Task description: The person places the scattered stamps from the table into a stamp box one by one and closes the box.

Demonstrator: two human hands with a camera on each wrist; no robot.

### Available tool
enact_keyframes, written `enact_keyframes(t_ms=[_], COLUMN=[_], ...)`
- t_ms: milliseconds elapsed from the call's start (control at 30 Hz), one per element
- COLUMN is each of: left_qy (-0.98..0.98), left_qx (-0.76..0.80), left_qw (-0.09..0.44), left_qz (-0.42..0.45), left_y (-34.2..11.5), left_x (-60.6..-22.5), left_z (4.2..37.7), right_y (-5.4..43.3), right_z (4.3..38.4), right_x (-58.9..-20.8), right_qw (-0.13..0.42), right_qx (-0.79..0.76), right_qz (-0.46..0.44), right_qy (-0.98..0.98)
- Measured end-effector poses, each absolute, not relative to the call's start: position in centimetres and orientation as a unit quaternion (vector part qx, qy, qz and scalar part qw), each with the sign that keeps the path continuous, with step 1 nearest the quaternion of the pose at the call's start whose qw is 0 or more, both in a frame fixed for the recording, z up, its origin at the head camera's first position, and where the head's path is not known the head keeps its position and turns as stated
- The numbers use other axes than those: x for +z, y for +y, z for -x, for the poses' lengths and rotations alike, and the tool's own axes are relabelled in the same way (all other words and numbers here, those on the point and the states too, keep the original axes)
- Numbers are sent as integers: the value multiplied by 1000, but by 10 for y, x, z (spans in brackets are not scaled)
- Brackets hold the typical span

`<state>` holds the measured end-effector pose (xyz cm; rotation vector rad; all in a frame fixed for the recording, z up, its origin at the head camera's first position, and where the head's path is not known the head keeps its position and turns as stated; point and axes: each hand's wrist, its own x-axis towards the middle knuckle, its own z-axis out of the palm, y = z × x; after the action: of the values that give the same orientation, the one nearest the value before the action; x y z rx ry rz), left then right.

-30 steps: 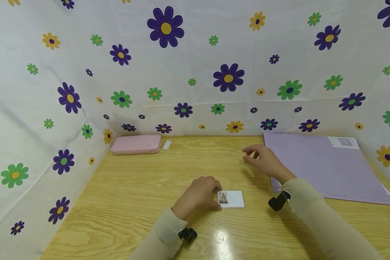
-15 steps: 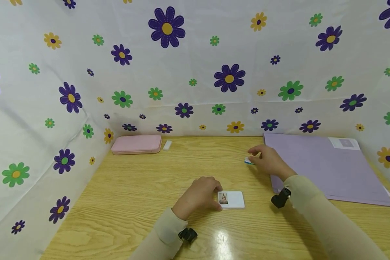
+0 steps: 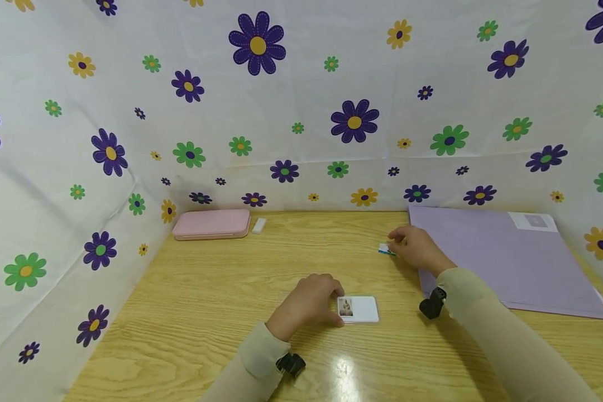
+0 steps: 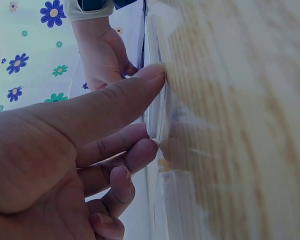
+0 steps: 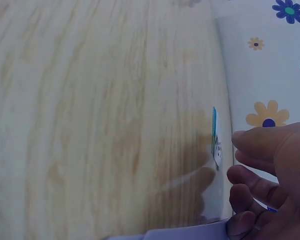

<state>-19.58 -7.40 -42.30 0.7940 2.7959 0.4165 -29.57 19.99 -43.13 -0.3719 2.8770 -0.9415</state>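
In the head view, my left hand (image 3: 309,301) holds the left end of a flat white rectangular piece (image 3: 365,309) with a small printed picture (image 3: 345,307) on it, lying on the table. The left wrist view shows the thumb (image 4: 150,72) and a fingertip at the thin edge of this piece. Farther back on the right, my right hand (image 3: 414,245) hovers with loosely bent fingers beside a small white card with a blue edge (image 3: 384,249). In the right wrist view, a gap separates the fingertips from that card (image 5: 214,132); nothing is held.
A pink case (image 3: 211,224) lies at the back left, a small white block (image 3: 259,225) beside it. Large lilac folders (image 3: 497,257) cover the right side of the wooden table (image 3: 206,301). A flower-printed cloth (image 3: 301,100) encloses the back and sides.
My right hand has drawn back slightly to the right, uncovering the small white and blue card it mostly hid before. The left hand and the white piece have stayed in place.
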Motion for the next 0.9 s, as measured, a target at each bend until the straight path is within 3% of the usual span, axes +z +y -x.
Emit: enact_keyframes(t_ms=[233,900], left_qy=[948,948], left_qx=[138,137], left_qw=[101,97], left_qz=[-269,-271], left_y=[-74,-74], left_x=[-424,-425], left_z=[196,197], right_y=[199,194], right_z=[304,305], right_x=[-441,-443], right_qw=[27,44], right_qx=[-286,-274], right_qz=[133,110], right_qy=[948,954])
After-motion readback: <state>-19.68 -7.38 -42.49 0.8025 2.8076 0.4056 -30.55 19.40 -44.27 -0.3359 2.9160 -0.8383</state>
